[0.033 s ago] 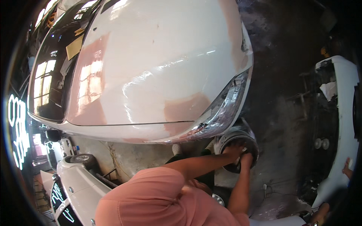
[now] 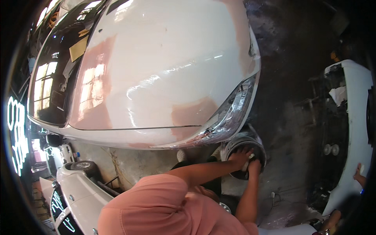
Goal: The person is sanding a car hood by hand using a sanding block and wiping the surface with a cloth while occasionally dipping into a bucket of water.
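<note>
Both my hands are down at the mouth of a round, dark, bucket-like container (image 2: 263,156) beside the car's front corner. My left hand (image 2: 240,156) reaches across from the left, its fingers stretched out over the dark inside. Beside it my right hand (image 2: 254,167) is closed, its fingertips pointing into the container. A small pale piece (image 2: 245,166) shows between the two hands; its kind is too small to make out. Just above the container is the white car's headlight (image 2: 234,105), covered in clear film.
The white hood (image 2: 168,66) has pinkish filler patches. At right, another person's hand (image 2: 359,174) holds something white against a white bumper (image 2: 354,117). A beige car (image 2: 80,192) and a tire (image 2: 87,167) stand at lower left. A thin cable (image 2: 274,194) lies on the floor.
The view has shifted slightly. My left hand's fingers look more spread and clearer than before. Both hands remain at the container.
</note>
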The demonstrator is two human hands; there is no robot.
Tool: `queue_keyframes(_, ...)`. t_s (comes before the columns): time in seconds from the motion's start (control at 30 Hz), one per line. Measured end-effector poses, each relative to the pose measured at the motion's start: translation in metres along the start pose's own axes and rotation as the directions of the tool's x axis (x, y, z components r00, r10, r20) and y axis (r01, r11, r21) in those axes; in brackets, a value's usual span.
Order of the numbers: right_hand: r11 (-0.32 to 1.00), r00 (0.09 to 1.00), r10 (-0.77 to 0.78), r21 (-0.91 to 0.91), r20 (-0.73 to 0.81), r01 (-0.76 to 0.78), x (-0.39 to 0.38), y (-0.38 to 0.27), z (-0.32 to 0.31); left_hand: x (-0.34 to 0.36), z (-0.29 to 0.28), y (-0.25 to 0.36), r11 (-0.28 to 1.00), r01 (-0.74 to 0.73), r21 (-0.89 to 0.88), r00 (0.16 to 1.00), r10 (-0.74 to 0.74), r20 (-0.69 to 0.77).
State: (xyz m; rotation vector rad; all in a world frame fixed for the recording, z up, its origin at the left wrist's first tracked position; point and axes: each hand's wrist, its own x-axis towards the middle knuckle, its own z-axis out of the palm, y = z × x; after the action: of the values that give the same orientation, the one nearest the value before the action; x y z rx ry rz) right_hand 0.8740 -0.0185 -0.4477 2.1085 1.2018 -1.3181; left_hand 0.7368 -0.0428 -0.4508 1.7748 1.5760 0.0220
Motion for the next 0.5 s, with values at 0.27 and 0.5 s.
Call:
queue_keyframes(0.27, 0.924, 0.801, -0.323, 0.015, -0.504, 0.382, -0.121, 0.019, -0.046, -0.046, -0.075, -0.012, 0.954, -0.052, -0.296, 0.998, 0.040, -0.047)
queue_keyframes(0.5, 0.495, 0.317, -0.746, -0.169, -0.585, 0.852, -0.226, -0.139, -0.096, -0.062, -0.092, -0.007, 0.869, -0.014, -0.494, 0.998, -0.022, -0.066)
